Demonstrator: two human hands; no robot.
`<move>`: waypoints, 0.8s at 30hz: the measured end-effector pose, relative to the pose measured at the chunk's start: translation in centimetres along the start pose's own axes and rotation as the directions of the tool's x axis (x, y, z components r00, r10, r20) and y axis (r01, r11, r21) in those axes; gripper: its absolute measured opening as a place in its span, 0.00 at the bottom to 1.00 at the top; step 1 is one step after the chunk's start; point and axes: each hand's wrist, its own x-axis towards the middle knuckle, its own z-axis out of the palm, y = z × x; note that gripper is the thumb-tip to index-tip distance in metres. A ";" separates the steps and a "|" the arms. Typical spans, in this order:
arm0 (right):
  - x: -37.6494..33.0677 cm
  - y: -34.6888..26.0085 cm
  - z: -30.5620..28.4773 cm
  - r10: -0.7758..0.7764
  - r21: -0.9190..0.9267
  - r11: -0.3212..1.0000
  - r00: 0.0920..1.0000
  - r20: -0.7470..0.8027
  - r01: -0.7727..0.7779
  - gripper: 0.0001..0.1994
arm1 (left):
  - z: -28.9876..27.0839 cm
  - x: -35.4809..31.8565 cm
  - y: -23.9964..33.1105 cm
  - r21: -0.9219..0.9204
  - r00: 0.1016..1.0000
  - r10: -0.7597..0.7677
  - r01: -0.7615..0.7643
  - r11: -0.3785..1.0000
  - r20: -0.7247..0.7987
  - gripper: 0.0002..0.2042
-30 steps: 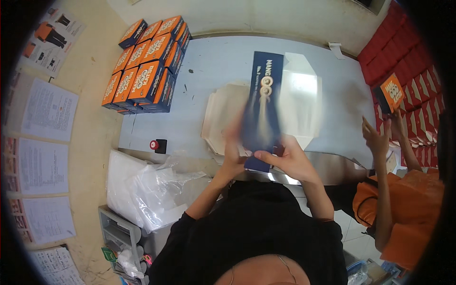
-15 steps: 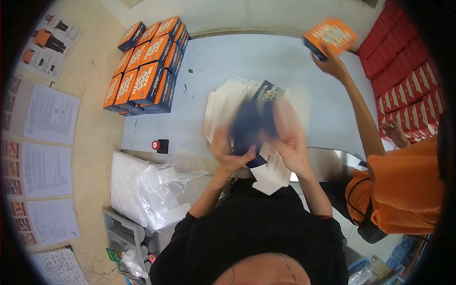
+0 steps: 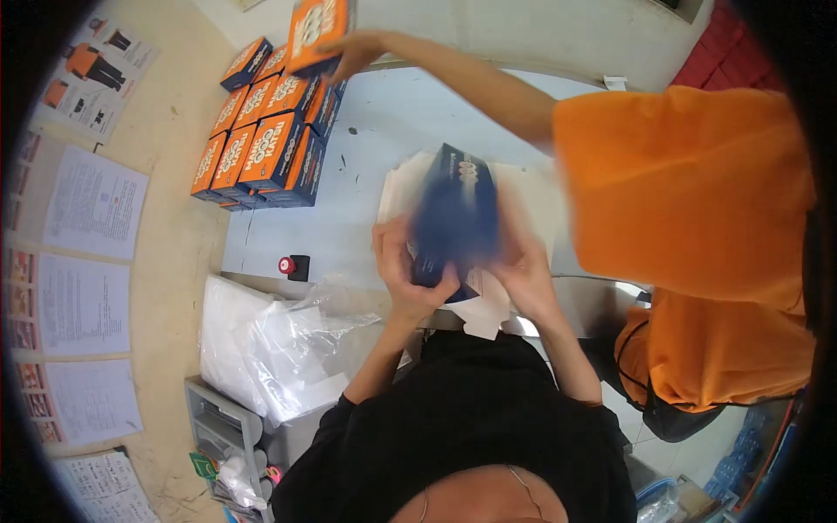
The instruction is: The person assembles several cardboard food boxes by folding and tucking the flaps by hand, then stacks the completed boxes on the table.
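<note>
Between both my hands is a partly folded dark blue carton (image 3: 455,209), blurred by motion, with its white inner flap (image 3: 484,312) hanging toward me. My left hand (image 3: 408,277) wraps round its left side, thumb across the lower front. On the other side my right hand (image 3: 526,272) grips the right edge; its upper fingers are smeared. Beneath lies a pile of flat white carton blanks (image 3: 534,196) on the pale blue table (image 3: 384,113). At the far left, a co-worker's hand (image 3: 359,50) holds an orange and blue box (image 3: 319,33) over stacked matching boxes (image 3: 261,148).
A red stamp (image 3: 287,266) stands near the table's left edge beside a small black pad (image 3: 300,268). Clear plastic bags (image 3: 292,349) lie at the near left, above a grey drawer unit (image 3: 228,418). The co-worker's orange sleeve (image 3: 671,183) reaches across from the right.
The co-worker's arm has swung from the far right to the far left, bringing the orange box over the stack. My hands have turned the blue carton more upright, and its white flap has drawn in.
</note>
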 end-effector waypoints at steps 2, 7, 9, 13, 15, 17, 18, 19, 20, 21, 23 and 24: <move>0.3 -0.1 -0.7 0.089 0.038 0.995 0.996 0.011 -0.090 0.22 | 0.0 1.2 -0.1 -0.063 0.980 0.190 -0.186 0.981 0.065 0.28; 2.5 2.7 -0.9 -0.260 -0.699 0.565 0.899 0.353 0.438 0.16 | -1.7 1.8 -0.9 0.118 0.733 0.158 -0.310 0.943 0.662 0.37; 2.2 1.6 1.0 -0.366 -0.685 0.570 0.887 0.282 0.453 0.10 | -3.1 0.8 -2.7 0.197 0.779 0.095 -0.272 0.942 0.620 0.34; -0.3 3.1 -0.1 -0.369 -0.853 0.428 0.919 0.135 0.298 0.07 | -5.5 0.2 -3.2 0.272 0.840 0.049 -0.230 0.935 0.540 0.28; 0.2 5.3 -0.9 -0.304 -0.880 0.410 0.945 0.117 0.241 0.07 | -5.6 -0.7 -3.7 0.294 0.837 0.053 -0.250 0.923 0.545 0.27; 0.8 6.8 -1.6 -0.242 -0.903 0.386 0.966 0.095 0.186 0.08 | -5.8 -0.8 -3.6 0.315 0.833 0.059 -0.272 0.909 0.550 0.26; 1.0 7.3 -1.9 -0.210 -0.708 0.695 0.977 -0.034 0.124 0.09 | -6.1 -0.6 -3.4 0.373 0.889 -0.027 -0.164 0.913 0.456 0.25; 1.0 7.9 -2.2 -0.134 -0.413 0.909 0.978 -0.157 0.058 0.10 | -6.1 -0.4 -3.3 0.412 0.925 -0.108 -0.056 0.910 0.365 0.25; 0.9 8.9 -1.9 -0.133 -0.416 0.908 0.978 -0.159 0.056 0.10 | -5.9 -0.4 -3.3 0.408 0.924 -0.108 -0.055 0.911 0.366 0.25; 0.7 10.0 -1.3 -0.046 -0.194 0.981 0.967 -0.252 -0.004 0.11 | -5.8 -0.4 -3.3 0.380 0.915 -0.088 -0.075 0.922 0.394 0.24; 1.0 9.9 -0.7 0.083 -0.069 0.991 0.944 -0.320 -0.111 0.11 | -5.4 -0.8 -2.8 0.311 0.887 -0.075 -0.079 0.947 0.455 0.24; 1.3 9.2 -0.6 0.086 -0.072 0.991 0.943 -0.320 -0.115 0.11 | -5.0 -0.8 -2.3 0.308 0.888 -0.079 -0.074 0.948 0.454 0.24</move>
